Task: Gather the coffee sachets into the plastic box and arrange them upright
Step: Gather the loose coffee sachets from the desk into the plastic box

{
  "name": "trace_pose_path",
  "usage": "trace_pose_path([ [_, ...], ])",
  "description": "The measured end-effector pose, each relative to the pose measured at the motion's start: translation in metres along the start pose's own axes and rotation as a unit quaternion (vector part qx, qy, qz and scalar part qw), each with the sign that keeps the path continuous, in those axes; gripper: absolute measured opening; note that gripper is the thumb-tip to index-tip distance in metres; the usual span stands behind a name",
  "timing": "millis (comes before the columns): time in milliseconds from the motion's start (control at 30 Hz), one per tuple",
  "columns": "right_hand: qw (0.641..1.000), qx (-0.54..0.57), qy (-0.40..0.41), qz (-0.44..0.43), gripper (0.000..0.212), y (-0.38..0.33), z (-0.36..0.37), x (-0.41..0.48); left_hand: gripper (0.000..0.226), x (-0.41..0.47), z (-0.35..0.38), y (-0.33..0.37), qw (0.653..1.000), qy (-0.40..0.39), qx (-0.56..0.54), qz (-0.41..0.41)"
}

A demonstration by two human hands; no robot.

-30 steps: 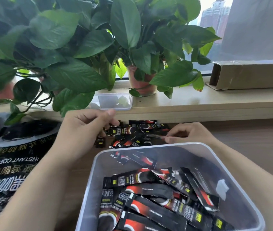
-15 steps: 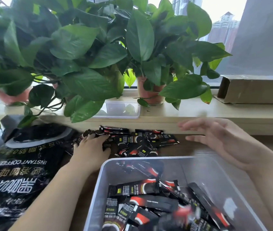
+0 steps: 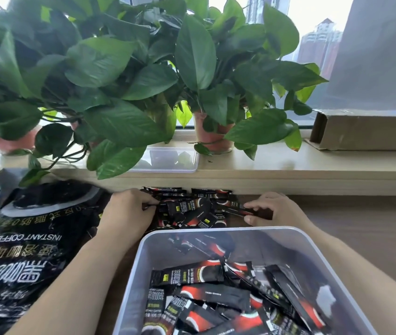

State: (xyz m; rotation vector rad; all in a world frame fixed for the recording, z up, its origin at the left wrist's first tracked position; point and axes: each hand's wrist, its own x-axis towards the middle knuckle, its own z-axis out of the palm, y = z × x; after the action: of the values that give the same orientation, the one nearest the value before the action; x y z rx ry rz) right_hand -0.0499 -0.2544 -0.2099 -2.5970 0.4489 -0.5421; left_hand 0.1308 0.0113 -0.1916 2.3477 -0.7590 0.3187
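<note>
A loose pile of black and red coffee sachets (image 3: 192,209) lies on the wooden table against the sill. My left hand (image 3: 129,211) rests at the pile's left edge, its fingers curled onto sachets there. My right hand (image 3: 272,209) is at the pile's right edge and pinches one sachet (image 3: 238,210) between thumb and fingers. In front of the pile stands the clear plastic box (image 3: 218,232), holding several sachets (image 3: 216,293) that lie flat and crossed over each other.
A large black instant-coffee bag (image 3: 20,250) lies at the left. Potted plants (image 3: 124,76) fill the sill, their leaves hanging over the table's far edge. A clear lid (image 3: 172,160) and a cardboard box (image 3: 366,129) also sit on the sill.
My right hand came down from above the box onto the right side of the pile and took hold of a sachet. My left hand stayed at the pile's left side.
</note>
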Motion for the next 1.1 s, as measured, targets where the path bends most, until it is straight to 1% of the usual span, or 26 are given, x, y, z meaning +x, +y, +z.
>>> trace_pose_path([
  [67,1.0,-0.013,-0.001,-0.009,0.025,-0.001,0.001,0.0,0.019,-0.002,-0.002,0.004,0.999,0.017,-0.035,-0.002],
  [167,0.999,-0.027,0.004,-0.044,0.02,-0.004,-0.001,-0.001,0.017,-0.005,-0.009,0.013,0.993,0.047,-0.102,-0.032],
  [233,0.998,-0.033,0.016,-0.045,0.016,-0.006,-0.003,-0.003,0.023,-0.005,-0.013,0.017,0.982,0.046,-0.174,-0.051],
  [300,0.998,-0.041,0.035,-0.033,0.017,-0.005,-0.002,-0.002,0.031,-0.004,-0.018,0.021,0.962,0.026,-0.265,-0.063],
  [367,0.998,-0.045,0.041,-0.03,0.021,-0.004,0.0,0.0,0.032,-0.006,-0.026,0.03,0.935,0.003,-0.35,-0.067],
  [467,0.998,-0.056,0.011,-0.027,0.026,-0.006,0.002,0.0,0.021,-0.016,-0.04,0.042,0.894,-0.069,-0.443,-0.012],
  [500,0.998,-0.05,-0.001,-0.024,0.031,-0.006,0.001,0.0,0.012,-0.02,-0.043,0.043,0.882,-0.099,-0.461,0.017],
  [533,0.999,-0.041,-0.012,-0.022,0.043,-0.008,0.0,-0.001,0.004,-0.023,-0.047,0.045,0.873,-0.128,-0.468,0.045],
  [567,0.999,-0.029,-0.016,-0.02,0.059,-0.008,-0.001,-0.002,0.011,-0.025,-0.047,0.043,0.87,-0.15,-0.464,0.07],
  [600,1.0,-0.022,-0.017,-0.012,0.07,-0.007,-0.002,-0.003,0.017,-0.027,-0.048,0.043,0.865,-0.176,-0.461,0.089],
  [633,1.0,-0.016,-0.015,-0.007,0.068,-0.005,-0.002,-0.003,0.018,-0.027,-0.046,0.042,0.86,-0.202,-0.455,0.108],
  [700,1.0,-0.002,-0.006,-0.006,0.044,-0.006,-0.003,-0.002,0.024,-0.028,-0.041,0.042,0.859,-0.255,-0.42,0.144],
  [767,1.0,0.012,-0.009,-0.011,0.031,-0.008,-0.003,-0.001,0.033,-0.029,-0.04,0.044,0.869,-0.277,-0.383,0.147],
  [800,1.0,0.021,-0.017,-0.008,0.027,-0.009,-0.004,-0.001,0.035,-0.029,-0.039,0.044,0.876,-0.265,-0.38,0.135],
  [833,0.999,0.035,-0.026,-0.001,0.023,-0.009,-0.005,-0.001,0.037,-0.027,-0.036,0.042,0.887,-0.235,-0.381,0.117],
  [900,0.997,0.066,-0.032,0.026,0.024,-0.01,-0.007,-0.003,0.038,-0.022,-0.035,0.041,0.924,-0.137,-0.352,0.055],
  [933,0.996,0.08,-0.03,0.037,0.024,-0.01,-0.008,-0.004,0.034,-0.018,-0.033,0.038,0.949,-0.082,-0.304,0.018],
  [967,0.994,0.095,-0.022,0.04,0.025,-0.01,-0.008,-0.004,0.028,-0.014,-0.03,0.032,0.972,-0.039,-0.231,-0.016],
  [1000,0.993,0.112,-0.012,0.038,0.026,-0.011,-0.008,-0.004,0.024,-0.009,-0.028,0.024,0.989,-0.011,-0.142,-0.043],
  [1033,0.99,0.136,0.001,0.042,0.026,-0.013,-0.009,-0.004,0.018,-0.005,-0.027,0.014,0.996,-0.001,-0.066,-0.058],
  [1067,0.984,0.17,0.018,0.055,0.026,-0.015,-0.011,-0.004,0.011,-0.003,-0.028,0.007,0.997,-0.017,-0.012,-0.072],
  [1100,0.974,0.211,0.04,0.074,0.025,-0.018,-0.015,-0.004,0.019,-0.002,-0.029,0.001,0.994,-0.054,0.033,-0.084],
])
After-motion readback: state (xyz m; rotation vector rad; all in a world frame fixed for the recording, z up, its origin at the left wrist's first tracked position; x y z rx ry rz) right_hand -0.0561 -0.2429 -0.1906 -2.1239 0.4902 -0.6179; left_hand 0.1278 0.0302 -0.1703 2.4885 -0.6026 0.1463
